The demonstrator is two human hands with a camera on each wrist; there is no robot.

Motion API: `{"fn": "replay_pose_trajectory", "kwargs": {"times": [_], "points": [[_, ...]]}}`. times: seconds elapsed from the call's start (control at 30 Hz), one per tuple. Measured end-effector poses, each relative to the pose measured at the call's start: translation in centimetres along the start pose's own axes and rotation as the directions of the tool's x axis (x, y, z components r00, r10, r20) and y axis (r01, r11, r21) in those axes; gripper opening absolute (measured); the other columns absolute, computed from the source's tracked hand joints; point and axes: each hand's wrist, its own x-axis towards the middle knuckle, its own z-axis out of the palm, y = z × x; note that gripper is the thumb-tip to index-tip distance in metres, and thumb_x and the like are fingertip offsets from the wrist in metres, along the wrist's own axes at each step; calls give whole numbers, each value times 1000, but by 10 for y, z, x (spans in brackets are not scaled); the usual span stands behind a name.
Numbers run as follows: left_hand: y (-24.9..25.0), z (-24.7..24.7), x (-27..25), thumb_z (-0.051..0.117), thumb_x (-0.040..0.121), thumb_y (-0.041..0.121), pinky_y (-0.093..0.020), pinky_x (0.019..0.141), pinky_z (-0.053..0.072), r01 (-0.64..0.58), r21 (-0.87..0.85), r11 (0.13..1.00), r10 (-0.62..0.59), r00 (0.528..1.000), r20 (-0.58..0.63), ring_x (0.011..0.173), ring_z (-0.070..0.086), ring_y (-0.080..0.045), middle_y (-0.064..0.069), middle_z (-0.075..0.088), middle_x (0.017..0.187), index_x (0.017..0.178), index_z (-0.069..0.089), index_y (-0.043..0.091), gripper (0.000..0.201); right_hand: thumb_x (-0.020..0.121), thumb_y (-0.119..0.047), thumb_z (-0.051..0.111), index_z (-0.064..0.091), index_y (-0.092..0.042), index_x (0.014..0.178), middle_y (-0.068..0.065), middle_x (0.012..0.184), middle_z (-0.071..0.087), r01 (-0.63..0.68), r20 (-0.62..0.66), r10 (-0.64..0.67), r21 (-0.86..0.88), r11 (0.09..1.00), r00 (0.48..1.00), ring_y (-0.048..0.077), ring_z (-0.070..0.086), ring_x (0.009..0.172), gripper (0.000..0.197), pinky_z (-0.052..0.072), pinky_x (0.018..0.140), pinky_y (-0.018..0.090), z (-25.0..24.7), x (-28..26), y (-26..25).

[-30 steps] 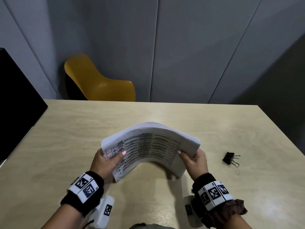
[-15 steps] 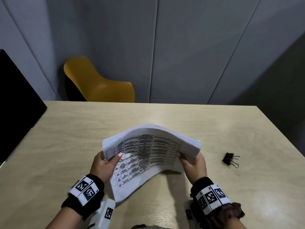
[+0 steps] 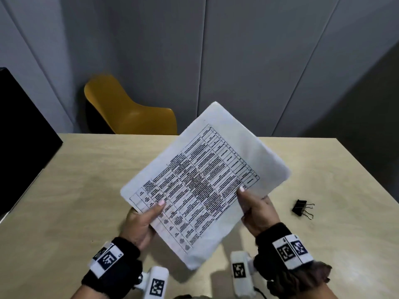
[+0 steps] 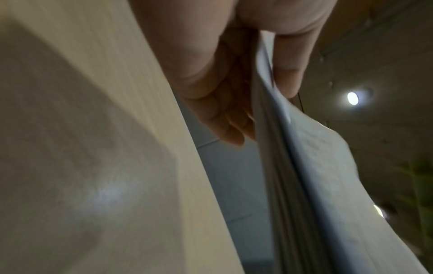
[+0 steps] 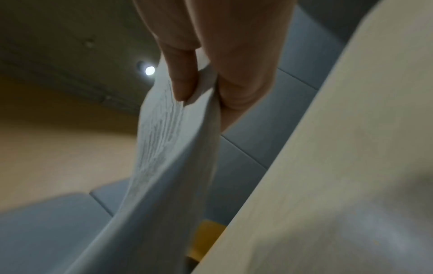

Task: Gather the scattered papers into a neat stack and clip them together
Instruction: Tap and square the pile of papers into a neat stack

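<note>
A stack of white papers (image 3: pixel 203 182) with a printed table on the top sheet is held up off the wooden table (image 3: pixel 64 201), turned at a slant with one corner pointing down. My left hand (image 3: pixel 142 221) pinches its left edge, thumb on top and fingers behind. My right hand (image 3: pixel 257 210) pinches the right edge the same way. In the left wrist view the paper stack (image 4: pixel 304 185) shows edge-on between thumb and fingers. In the right wrist view the papers (image 5: pixel 168 157) bend below my thumb. A black binder clip (image 3: pixel 302 208) lies on the table right of my right hand.
A yellow chair (image 3: pixel 129 111) stands behind the table's far edge, against grey wall panels. A black screen (image 3: pixel 21 134) stands at the left edge of the table.
The stack was arched and held low and level over the table. It has since been lifted, flattened and rotated so it stands at a slant facing me.
</note>
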Motion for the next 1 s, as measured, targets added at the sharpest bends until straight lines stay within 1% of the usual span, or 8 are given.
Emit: {"fn": "replay_pose_trajectory", "kwargs": {"times": [0.13, 0.17, 0.3, 0.47, 0.57, 0.63, 0.87, 1.0], "points": [[35, -17, 9, 93, 38, 27, -35, 63, 59, 5, 6, 1000, -6, 989, 148, 76, 72, -25, -15, 74, 93, 99, 73, 12, 66, 78, 3, 61, 62, -12, 47, -9, 43, 51, 123, 61, -115, -148, 981, 991, 3, 46, 40, 35, 42, 42, 15, -10, 1, -18], [45, -16, 10, 95, 31, 33, -30, 60, 58, 5, 81, 997, -22, 978, 206, 71, 71, -22, -13, 74, 88, 100, 72, 13, 75, 70, -7, 73, 68, -12, 57, -5, 50, 61, 116, 101, -103, -131, 984, 989, 6, 55, 46, 15, 50, 47, 19, -11, 1, -21], [74, 5, 14, 93, 26, 46, -18, 56, 54, -140, 287, 948, 41, 945, 324, 63, 68, -10, -2, 72, 74, 109, 60, 16, 94, 24, -38, 94, 76, -12, 75, 1, 72, 75, 52, 237, 12, -261, 964, 971, 12, 69, 66, 60, 57, 59, 24, -6, 0, -30], [76, 26, 17, 88, 40, 54, -25, 73, 57, -292, 334, 896, 191, 933, 304, 85, 71, -14, -2, 76, 93, 103, 61, 9, 81, 64, -13, 81, 77, -20, 72, -9, 71, 74, 153, 357, -12, -370, 917, 934, 3, 68, 69, 12, 55, 63, 18, 10, -8, -31], [60, 34, 13, 76, 68, 46, -23, 72, 57, -359, 361, 861, 285, 927, 243, 81, 71, -12, 3, 76, 88, 97, 64, 10, 47, 81, 1, 62, 69, -9, 82, -13, 69, 73, 234, 269, -101, -522, 820, 958, 0, 66, 68, 13, 53, 64, 17, 12, -6, -17], [51, 38, 10, 63, 83, 21, -20, 73, 56, -403, 400, 823, 341, 914, 219, 81, 70, -6, 9, 76, 86, 95, 65, 17, 12, 81, -7, 60, 64, -4, 86, -19, 68, 71, 289, 227, -189, -580, 762, 955, -4, 63, 67, 7, 51, 63, 15, 16, -8, -7], [46, 34, 5, 64, 74, 12, -7, 86, 44, -580, 483, 656, 531, 809, 251, 98, 58, 10, 29, 65, 106, 112, 53, 22, 41, 71, -10, 66, 54, -24, 115, -2, 106, 66, 429, 154, -407, -479, 766, 900, 3, 63, 93, 47, 52, 82, 16, 27, -17, -19], [43, 44, 1, 54, 79, 14, -6, 76, 45, -578, 531, 620, 556, 801, 222, 85, 61, 15, 34, 67, 89, 99, 56, 29, 25, 76, -13, 58, 68, -41, 91, -17, 82, 71, 482, 172, -462, -489, 727, 870, -2, 63, 77, 33, 51, 69, 14, 37, -12, -18]]}}
